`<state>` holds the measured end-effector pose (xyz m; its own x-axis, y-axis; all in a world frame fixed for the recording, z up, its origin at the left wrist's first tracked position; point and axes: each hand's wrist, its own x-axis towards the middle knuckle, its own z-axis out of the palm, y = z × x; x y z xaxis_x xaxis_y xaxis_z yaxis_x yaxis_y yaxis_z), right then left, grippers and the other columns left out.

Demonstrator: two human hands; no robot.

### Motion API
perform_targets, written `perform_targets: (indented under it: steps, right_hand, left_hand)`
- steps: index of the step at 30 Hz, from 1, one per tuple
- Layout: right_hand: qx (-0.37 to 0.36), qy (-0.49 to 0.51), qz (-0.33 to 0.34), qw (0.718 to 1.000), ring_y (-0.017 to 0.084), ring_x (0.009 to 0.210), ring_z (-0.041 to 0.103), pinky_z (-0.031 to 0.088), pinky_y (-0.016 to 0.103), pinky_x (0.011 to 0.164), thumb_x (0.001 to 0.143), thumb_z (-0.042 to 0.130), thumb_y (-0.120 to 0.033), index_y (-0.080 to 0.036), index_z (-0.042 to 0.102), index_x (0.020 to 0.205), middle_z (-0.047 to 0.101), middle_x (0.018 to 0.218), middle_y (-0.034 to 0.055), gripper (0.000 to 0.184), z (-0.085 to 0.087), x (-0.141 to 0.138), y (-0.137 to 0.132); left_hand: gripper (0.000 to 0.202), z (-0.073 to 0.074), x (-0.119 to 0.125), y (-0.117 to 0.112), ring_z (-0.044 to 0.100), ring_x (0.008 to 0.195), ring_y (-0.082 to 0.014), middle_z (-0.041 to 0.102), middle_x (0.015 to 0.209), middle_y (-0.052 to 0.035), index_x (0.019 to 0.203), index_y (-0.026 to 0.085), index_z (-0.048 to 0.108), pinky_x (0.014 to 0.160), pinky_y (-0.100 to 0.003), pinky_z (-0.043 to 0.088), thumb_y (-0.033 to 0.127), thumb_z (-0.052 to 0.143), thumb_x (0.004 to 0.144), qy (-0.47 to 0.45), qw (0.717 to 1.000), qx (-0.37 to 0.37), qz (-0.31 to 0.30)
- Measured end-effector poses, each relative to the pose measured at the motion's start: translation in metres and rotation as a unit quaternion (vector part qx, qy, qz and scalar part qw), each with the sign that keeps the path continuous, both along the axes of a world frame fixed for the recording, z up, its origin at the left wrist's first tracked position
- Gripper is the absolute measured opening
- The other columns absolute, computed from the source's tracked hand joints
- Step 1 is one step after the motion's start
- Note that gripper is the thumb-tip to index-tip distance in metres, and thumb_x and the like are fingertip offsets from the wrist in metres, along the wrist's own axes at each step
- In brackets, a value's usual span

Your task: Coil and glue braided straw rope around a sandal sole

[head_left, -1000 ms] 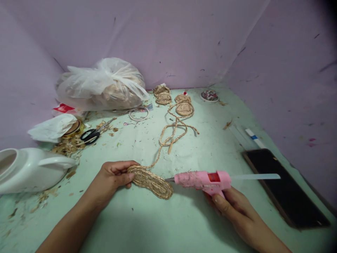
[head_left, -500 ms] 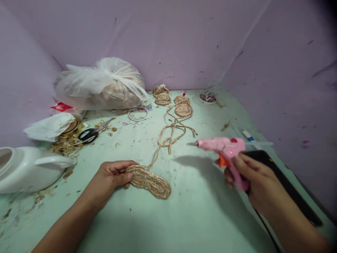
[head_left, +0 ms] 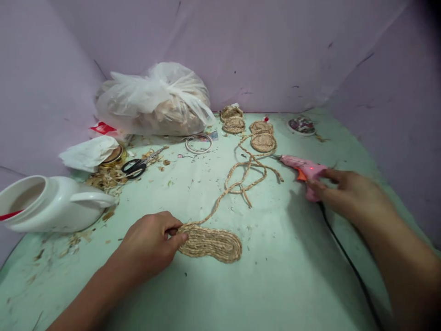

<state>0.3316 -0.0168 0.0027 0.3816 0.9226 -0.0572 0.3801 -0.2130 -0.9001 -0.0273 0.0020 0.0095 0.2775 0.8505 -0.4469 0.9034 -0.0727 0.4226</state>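
We've got a braided piece (head_left: 212,243) near the front-centre of the table (head_left: 172,294), flat or nearly so. It's straw-coloured, sole-shaped, approx. an hourglass: rounded ends, slight waist btwn them. Rows of plait run lengthwise & curve round the R end, packed tight, w/ a rough, fibrous look. From its L end a loose cord (head_left: 216,207) of the same plait runs away from us, then loops over itself mid-table.

Our hands are well apart. Our left hand (head_left: 149,239) pinches the piece's L end btwn thumb & fingers. Our right hand (head_left: 347,191) is closed round the handle of a pink glue gun (head_left: 303,165), nozzle pointing L, orange trigger, red light lit, black lead (head_left: 344,257) trailing toward us.

Tabletop's pale green, dotted w/ dark specks; dry scraps (head_left: 103,181) pile up on the L around black-handled scissors (head_left: 135,168). Also L: white jug (head_left: 76,202) on its side. At the back: knotted plastic bag (head_left: 155,101), white ring (head_left: 199,144), two pairs of oval plaited pads (head_left: 263,141), small dish (head_left: 302,125) of bits.

Walls (head_left: 268,55) are dull lilac, w/ dark scuffs.
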Motion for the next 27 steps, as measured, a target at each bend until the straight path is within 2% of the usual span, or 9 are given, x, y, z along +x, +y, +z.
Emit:
perform_targets:
  steps: [1,2,3,6,8,9,12,14,27]
  right_hand:
    - [0.031,-0.144,-0.046,0.988,0.024,0.066,0.054,0.033,0.034,0.053,0.07,0.07,-0.035,-0.031,0.06,0.072,0.056,0.069,0.003,0.011,0.009,-0.015,-0.007]
    - [0.049,-0.253,-0.048,0.965,0.028,0.078,0.055,0.036,0.038,0.06,0.074,0.066,-0.037,-0.031,0.061,0.082,0.059,0.084,0.0065,0.012,0.017,-0.034,-0.015]
    - [0.072,-0.307,0.002,0.949,0.03,0.086,0.055,0.038,0.041,0.066,0.077,0.061,-0.04,-0.031,0.06,0.093,0.059,0.096,0.0084,0.019,0.022,-0.054,-0.023]
    - [0.14,-0.29,0.205,0.924,0.027,0.086,0.057,0.043,0.04,0.071,0.078,0.061,-0.036,-0.027,0.055,0.104,0.062,0.097,0.0084,0.028,0.018,-0.114,-0.049]
    - [0.145,-0.301,0.267,0.904,0.026,0.083,0.056,0.043,0.04,0.07,0.073,0.066,-0.028,-0.022,0.057,0.1,0.063,0.097,0.0094,0.029,0.001,-0.142,-0.062]
    - [0.152,-0.307,0.261,0.902,0.026,0.081,0.056,0.042,0.04,0.071,0.073,0.065,-0.024,-0.021,0.058,0.095,0.065,0.094,0.0084,0.023,-0.009,-0.15,-0.066]
    - [0.199,-0.316,0.24,0.896,0.021,0.074,0.055,0.038,0.038,0.071,0.08,0.059,-0.018,-0.02,0.061,0.085,0.068,0.084,0.0036,0.006,-0.032,-0.158,-0.071]
    - [0.22,-0.315,0.239,0.892,0.02,0.074,0.055,0.038,0.037,0.073,0.085,0.056,-0.017,-0.02,0.064,0.087,0.069,0.083,0.0029,0.009,-0.039,-0.154,-0.07]
    - [0.234,-0.277,0.272,0.892,0.021,0.083,0.056,0.053,0.032,0.071,0.08,0.051,-0.003,-0.011,0.069,0.093,0.069,0.091,0.0089,0.024,-0.041,-0.151,-0.065]
  left_hand:
    - [0.025,0.0,-0.001,-0.001,0.056,0.069,-0.0211,0.064,0.076,-0.0028,0.075,0.023,0.067,0.062,-0.031,0.037,0.042,0.05,0.075,0.023,1.0,0.011,-0.008]
    - [0.025,0.001,-0.003,-0.002,0.058,0.073,-0.0218,0.065,0.082,-0.0027,0.081,0.024,0.067,0.064,-0.032,0.038,0.042,0.051,0.076,0.032,0.999,0.025,-0.015]
    - [0.026,0.0,-0.004,-0.003,0.059,0.078,-0.0228,0.065,0.089,-0.0029,0.088,0.025,0.067,0.067,-0.032,0.039,0.043,0.053,0.076,0.029,0.998,0.041,-0.023]
    - [0.041,-0.003,-0.008,-0.007,0.056,0.099,-0.0265,0.059,0.112,-0.0059,0.109,0.026,0.06,0.08,-0.035,0.041,0.041,0.063,0.072,-0.027,0.994,0.096,-0.053]
    - [0.052,-0.005,-0.006,-0.011,0.05,0.108,-0.0284,0.053,0.121,-0.0077,0.116,0.026,0.055,0.088,-0.037,0.04,0.034,0.069,0.067,-0.065,0.988,0.12,-0.078]
    - [0.055,-0.005,-0.004,-0.013,0.048,0.11,-0.0289,0.052,0.122,-0.008,0.116,0.026,0.054,0.09,-0.038,0.04,0.029,0.071,0.064,-0.073,0.986,0.123,-0.086]
    - [0.049,-0.005,0.006,-0.017,0.047,0.104,-0.0277,0.052,0.115,-0.007,0.109,0.024,0.055,0.089,-0.043,0.04,0.018,0.068,0.062,-0.075,0.986,0.117,-0.092]
    - [0.042,-0.004,0.012,-0.018,0.046,0.102,-0.0266,0.052,0.112,-0.0064,0.104,0.023,0.056,0.089,-0.044,0.04,0.015,0.065,0.064,-0.076,0.986,0.111,-0.095]
    - [0.023,-0.007,0.019,-0.02,0.045,0.095,-0.0241,0.053,0.099,-0.0053,0.097,0.02,0.058,0.085,-0.045,0.039,0.015,0.057,0.074,-0.069,0.976,0.151,-0.137]
